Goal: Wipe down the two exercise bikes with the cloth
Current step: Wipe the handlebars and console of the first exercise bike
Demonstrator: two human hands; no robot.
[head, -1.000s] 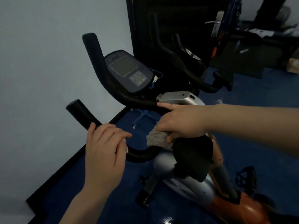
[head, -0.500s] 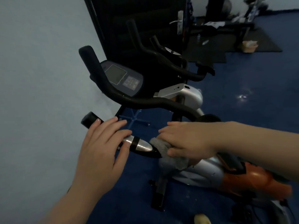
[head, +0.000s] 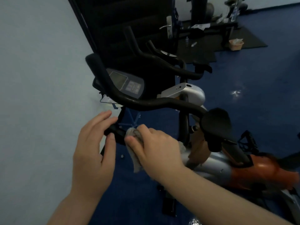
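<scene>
Cloth (head: 134,153): a pale grey rag at centre frame, bunched over the near handlebar end and trailing down toward the lower centre.
Right hand (head: 155,150): closed around the cloth, pressing it onto the black grip; forearm runs in from the lower right.
Left hand (head: 93,148): half-curled, thumb and fingertips pinching the tip of the same grip (head: 114,131) just left of the cloth.
Near exercise bike (head: 211,166): fills the centre and right; its silver and orange body stretches from the centre toward the lower right edge.
Handlebar (head: 146,103): its long axis sweeps from an upturned end at upper centre-left across to the black pad (head: 215,125) at right of centre.
Console (head: 128,84): screen and keypad tilted up, just behind the bar.
Second exercise bike (head: 170,64): stands behind, at upper centre, against a dark door (head: 129,21).
Container: a small basket (head: 236,43) on a black mat at upper right holds something pale; contents too small to tell.
Floor (head: 251,95): blue, glossy.
</scene>
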